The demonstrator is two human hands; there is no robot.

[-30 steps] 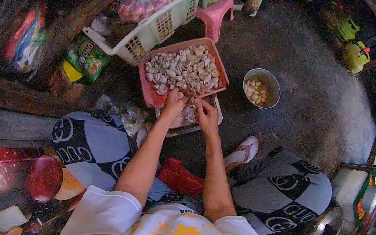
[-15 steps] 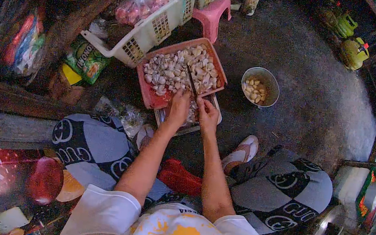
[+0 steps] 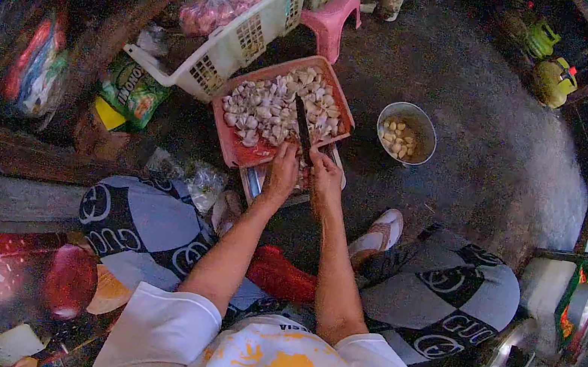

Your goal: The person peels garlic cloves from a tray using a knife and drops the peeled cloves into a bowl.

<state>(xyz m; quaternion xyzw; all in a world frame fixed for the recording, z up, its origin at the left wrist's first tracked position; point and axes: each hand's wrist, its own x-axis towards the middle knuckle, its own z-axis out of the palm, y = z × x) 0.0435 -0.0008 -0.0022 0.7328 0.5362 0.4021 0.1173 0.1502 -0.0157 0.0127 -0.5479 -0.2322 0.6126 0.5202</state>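
A knife (image 3: 302, 124) with a dark blade is gripped in my right hand (image 3: 325, 176), its tip pointing away from me over the garlic. Close beside it on the left, my left hand (image 3: 283, 173) has its fingers pinched together near the blade; whatever they hold is too small or hidden to make out. Just beyond both hands lies a heap of garlic cloves and bulbs (image 3: 263, 107) in a red-pink plastic tray (image 3: 224, 135). Below my hands, a second, pale-rimmed tray (image 3: 252, 183) is partly covered by them. To the right stands a metal pot (image 3: 428, 154) with peeled garlic cloves (image 3: 399, 138) inside.
A white plastic basket (image 3: 208, 72) holding a knotted bag of reddish contents (image 3: 221, 7) stands at the upper left. Behind the tray is a pink stool (image 3: 328, 29). A green packet (image 3: 133, 93) lies left. Green gas cylinders (image 3: 552, 82) stand far right on the dark floor (image 3: 467, 95).
The knife blade has turned so that more of its broad side shows. My hands stay close together, with the fingers shifted slightly. The view has moved very little.
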